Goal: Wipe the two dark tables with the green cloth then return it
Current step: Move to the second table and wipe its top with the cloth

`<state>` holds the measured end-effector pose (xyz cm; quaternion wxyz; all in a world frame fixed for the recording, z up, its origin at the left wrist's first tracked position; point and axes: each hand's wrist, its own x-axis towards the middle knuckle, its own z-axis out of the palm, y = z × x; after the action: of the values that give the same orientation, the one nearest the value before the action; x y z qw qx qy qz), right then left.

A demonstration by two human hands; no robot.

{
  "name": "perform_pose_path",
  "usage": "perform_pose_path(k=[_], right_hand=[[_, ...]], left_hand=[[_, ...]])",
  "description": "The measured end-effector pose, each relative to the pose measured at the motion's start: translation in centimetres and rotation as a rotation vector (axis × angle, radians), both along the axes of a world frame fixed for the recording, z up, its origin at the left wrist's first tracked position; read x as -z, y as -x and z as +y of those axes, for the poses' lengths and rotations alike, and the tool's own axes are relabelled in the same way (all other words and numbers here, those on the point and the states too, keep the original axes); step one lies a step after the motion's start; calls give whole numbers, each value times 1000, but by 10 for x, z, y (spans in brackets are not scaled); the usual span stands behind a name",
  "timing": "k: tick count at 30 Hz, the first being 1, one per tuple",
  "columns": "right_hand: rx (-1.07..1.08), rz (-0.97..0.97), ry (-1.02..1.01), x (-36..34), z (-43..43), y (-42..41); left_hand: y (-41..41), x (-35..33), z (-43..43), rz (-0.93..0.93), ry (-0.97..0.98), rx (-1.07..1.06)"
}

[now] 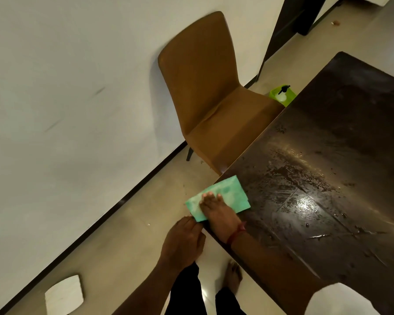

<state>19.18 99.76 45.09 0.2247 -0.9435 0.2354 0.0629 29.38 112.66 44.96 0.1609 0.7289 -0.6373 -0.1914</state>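
One glossy dark wooden worktop (328, 133) seems mid-wipe. The right hand (216, 212) presses flat on the folded green cloth (228, 192) at lower centre, and the left hand (182, 237) is cupped beside the edge, its grip unclear. Next, probably sweep the dark specks (349, 184) off.

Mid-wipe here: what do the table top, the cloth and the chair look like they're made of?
Dark table: looks like dark wood or wood veneer, glossy; plank seams and wet glare show. Green cloth: thin, soft, mottled, folded flat; probably nonwoven or microfibre. Chair: tan, smooth matte upholstery, likely faux leather; seam creases at the seat.
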Motion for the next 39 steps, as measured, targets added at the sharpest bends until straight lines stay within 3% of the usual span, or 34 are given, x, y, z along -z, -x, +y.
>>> perform_pose_path(k=[1,3,7,8,9,13,15,16,19,20,22,24,26,27,29,32,34,37,39], right_hand=[[-118,-22,2,-1,-3,8],[-72,-101,69,1,-33,24],[516,8,44,-1,-53,26],[566,54,23,-2,-38,17],[507,77,-5,-2,-18,7],[-140,-5,29,3,32,12],[-94,-94,78,8,2,30],[41,-76,92,8,-14,40],[478,109,78,4,-26,57],[506,160,91,2,-13,52],[310,212,94,1,30,41],[54,128,62,9,59,46],[-48,28,98,7,43,68],[0,-8,106,5,27,82],[291,5,71,3,1,111],[612,106,84,-1,1,122],[478,115,82,4,32,113],[57,23,156,14,72,126],[30,-21,163,6,54,155]], left_hand=[[-4,-2,5,-24,43,-21],[-10,-8,13,-79,91,-49],[-20,-13,16,-125,105,-92],[-21,-14,14,-136,100,-115],[-22,-15,10,-152,102,-140],[-25,-24,0,-177,117,-224],[-24,-28,-3,-178,121,-219],[-23,-29,-3,-176,111,-206],[-18,-26,-4,-155,27,-207],[-16,-24,-4,-147,-25,-215],[-9,-22,-5,-128,-121,-208],[-2,-21,-4,-119,-170,-189],[4,-22,-4,-121,-170,-173],[6,-21,-3,-119,-173,-163],[12,-19,-2,-130,-185,-142],[21,-19,-4,-119,-209,-126],[33,-22,-7,-115,-240,-82],[50,-22,-11,-84,-223,-53],[59,-20,-12,-96,-226,-21]])
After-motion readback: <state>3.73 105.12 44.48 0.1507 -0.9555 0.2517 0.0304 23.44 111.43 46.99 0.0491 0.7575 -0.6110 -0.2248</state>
